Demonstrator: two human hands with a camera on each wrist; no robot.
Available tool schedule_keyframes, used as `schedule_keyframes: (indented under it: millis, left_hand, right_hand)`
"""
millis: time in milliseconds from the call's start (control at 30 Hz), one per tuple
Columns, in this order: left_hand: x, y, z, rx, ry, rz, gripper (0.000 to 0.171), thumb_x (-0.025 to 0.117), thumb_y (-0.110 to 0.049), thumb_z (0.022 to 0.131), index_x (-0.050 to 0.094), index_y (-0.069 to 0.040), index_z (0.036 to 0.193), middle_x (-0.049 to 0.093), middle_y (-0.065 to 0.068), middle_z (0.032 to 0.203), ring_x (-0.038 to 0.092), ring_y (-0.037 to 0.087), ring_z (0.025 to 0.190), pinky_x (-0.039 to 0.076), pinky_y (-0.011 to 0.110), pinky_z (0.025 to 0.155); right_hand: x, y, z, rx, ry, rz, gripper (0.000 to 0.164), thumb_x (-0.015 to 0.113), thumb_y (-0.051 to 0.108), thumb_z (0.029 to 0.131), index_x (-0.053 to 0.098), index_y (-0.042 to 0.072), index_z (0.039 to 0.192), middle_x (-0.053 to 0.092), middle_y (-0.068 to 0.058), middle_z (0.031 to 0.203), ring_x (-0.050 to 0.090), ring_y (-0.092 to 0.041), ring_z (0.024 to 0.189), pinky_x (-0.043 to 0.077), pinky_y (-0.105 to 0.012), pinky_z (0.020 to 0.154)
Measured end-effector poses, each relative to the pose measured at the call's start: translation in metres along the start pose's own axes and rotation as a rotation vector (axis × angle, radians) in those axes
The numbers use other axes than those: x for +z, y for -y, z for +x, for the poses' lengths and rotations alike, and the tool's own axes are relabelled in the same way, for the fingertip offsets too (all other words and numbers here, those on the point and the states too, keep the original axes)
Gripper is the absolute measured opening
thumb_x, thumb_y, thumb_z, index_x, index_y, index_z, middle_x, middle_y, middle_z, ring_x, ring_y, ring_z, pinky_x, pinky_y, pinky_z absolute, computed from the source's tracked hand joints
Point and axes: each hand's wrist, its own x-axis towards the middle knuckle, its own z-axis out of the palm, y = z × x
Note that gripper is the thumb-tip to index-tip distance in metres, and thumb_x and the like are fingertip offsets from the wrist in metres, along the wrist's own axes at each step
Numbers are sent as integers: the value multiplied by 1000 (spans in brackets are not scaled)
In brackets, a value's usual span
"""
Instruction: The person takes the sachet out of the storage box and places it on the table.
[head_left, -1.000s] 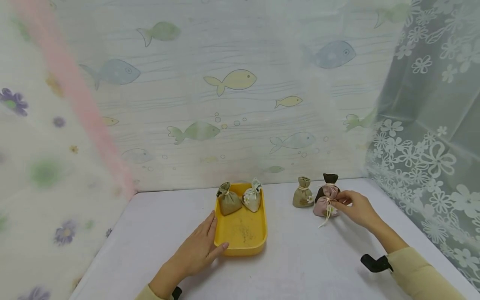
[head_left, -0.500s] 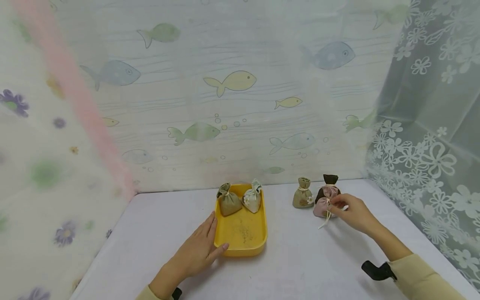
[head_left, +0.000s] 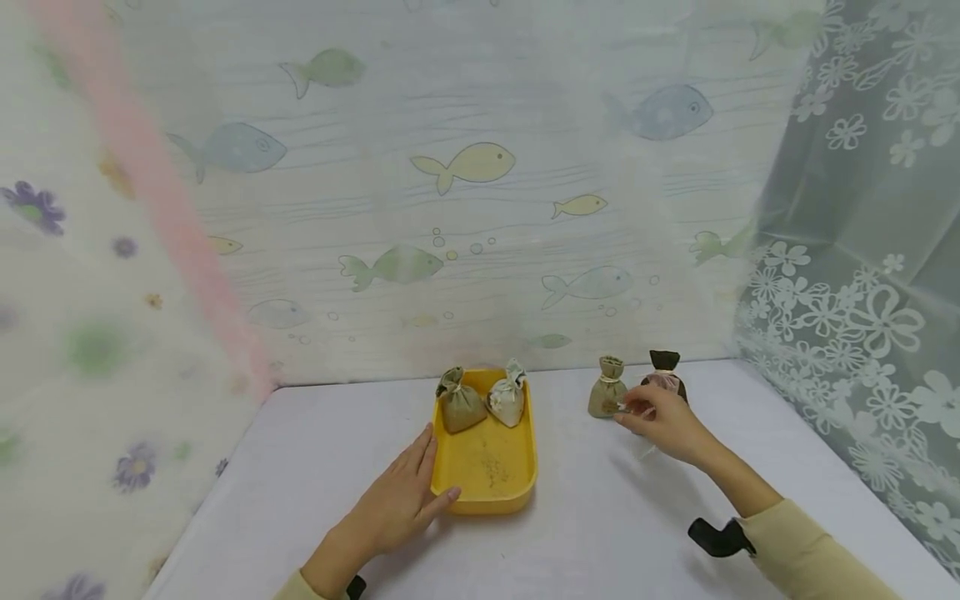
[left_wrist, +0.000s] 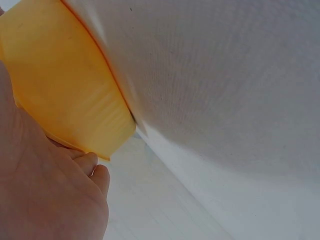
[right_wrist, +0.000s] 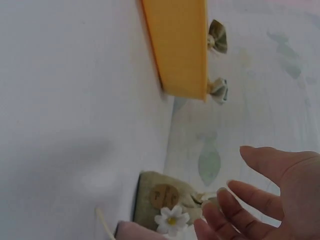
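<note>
My left hand (head_left: pixel 390 504) rests with straight fingers along the left wall of a yellow tray (head_left: pixel 487 479), thumb at its front corner. Two small tied cloth sachets lie at the tray's far end: an olive one (head_left: pixel 462 410) and a pale one (head_left: pixel 506 408). To the right, an olive sachet (head_left: pixel 606 398) with a white flower (right_wrist: pixel 172 220) stands upright. My right hand (head_left: pixel 670 425) hovers close before it, thumb apart from relaxed fingers, holding nothing. Behind that hand stands a pink sachet with a dark top (head_left: pixel 665 362). A front pink sachet (right_wrist: pixel 140 232) is mostly hidden in the head view.
A white cloth (head_left: pixel 570 533) covers the table. Fish-patterned sheeting (head_left: pixel 480 250) hangs along the back edge, with a flowered sheet (head_left: pixel 90 350) at left and a grey floral one (head_left: pixel 862 250) at right.
My right hand has moved left from the front pink sachet, which it was touching, to in front of the upright olive sachet. The left hand and tray have stayed in place.
</note>
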Motion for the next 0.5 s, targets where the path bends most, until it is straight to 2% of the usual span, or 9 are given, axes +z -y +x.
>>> schedule_keyframes:
  millis: [200, 300, 500]
  left_hand:
    - [2, 0, -1, -1, -4, -6, 91, 37, -64, 105, 19, 6, 160, 8, 19, 170, 19, 34, 155, 25, 50, 124]
    - [3, 1, 0, 2, -7, -2, 91, 37, -64, 105, 19, 6, 160, 7, 19, 171, 18, 33, 156, 25, 50, 124]
    - [2, 2, 1, 6, -4, 4, 91, 36, -65, 105, 19, 6, 160, 7, 19, 171, 19, 34, 155, 25, 50, 123]
  right_hand:
    - [18, 12, 11, -37, 10, 31, 30, 74, 11, 94, 68, -8, 116, 69, -16, 104, 64, -26, 97, 56, -35, 81]
    - [27, 17, 18, -20, 23, 58, 33, 74, 14, 94, 68, -6, 119, 68, -16, 107, 64, -26, 98, 56, -40, 85]
    - [50, 23, 36, 34, 47, 108, 38, 74, 19, 95, 66, -4, 124, 68, -15, 112, 64, -24, 98, 57, -35, 84]
